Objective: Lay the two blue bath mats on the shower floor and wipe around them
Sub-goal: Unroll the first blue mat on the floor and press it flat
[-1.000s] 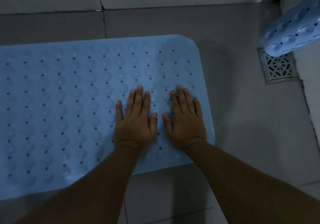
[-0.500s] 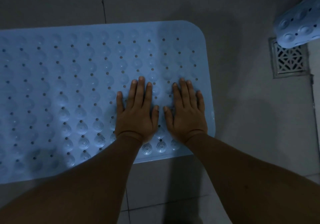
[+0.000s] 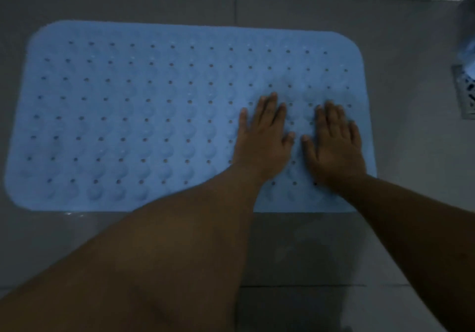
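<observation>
Two bare forearms reach in from the near edge over the grey floor (image 3: 295,249). Both palms press flat on the right end of the blue mat (image 3: 144,116): the left hand (image 3: 264,139) and the right hand (image 3: 334,144) lie side by side, fingers extended and close together, thumbs nearly meeting, gripping nothing. This looks like seating the first mat. Beyond, at the right edge, a floor drain (image 3: 466,95) and a blurred second mat (image 3: 466,46) wait; fetching and spreading that one seems next.
</observation>
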